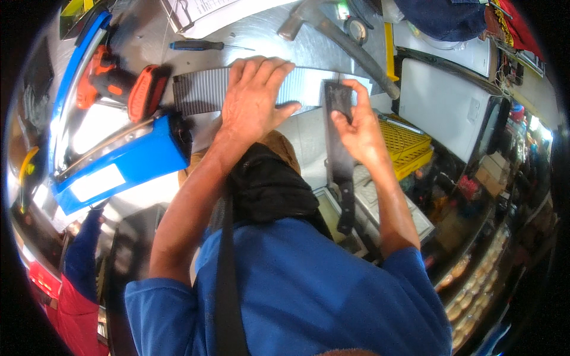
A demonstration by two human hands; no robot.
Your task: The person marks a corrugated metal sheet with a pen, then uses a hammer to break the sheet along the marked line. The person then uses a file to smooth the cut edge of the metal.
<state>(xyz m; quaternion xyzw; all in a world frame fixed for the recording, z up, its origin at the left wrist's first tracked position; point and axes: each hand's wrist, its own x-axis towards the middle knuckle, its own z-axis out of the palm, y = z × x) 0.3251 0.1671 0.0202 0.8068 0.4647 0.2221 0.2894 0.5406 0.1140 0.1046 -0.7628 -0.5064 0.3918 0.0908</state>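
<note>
On the metal bench (148,35), left hand (252,95) flattens ribbed sheet (196,89).

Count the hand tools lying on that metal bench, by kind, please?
Cordless drill, orange and black: 1
Screwdriver, dark handle: 1
Hammer: 1
Tape roll: 1
Total: 4
Apart from these, the right hand holds a long dark blade; the left hand presses on a ribbed grey panel.

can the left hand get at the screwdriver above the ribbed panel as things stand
Probably yes: the left hand lies flat on the ribbed panel, and the screwdriver rests just beyond it with nothing between them.
</note>
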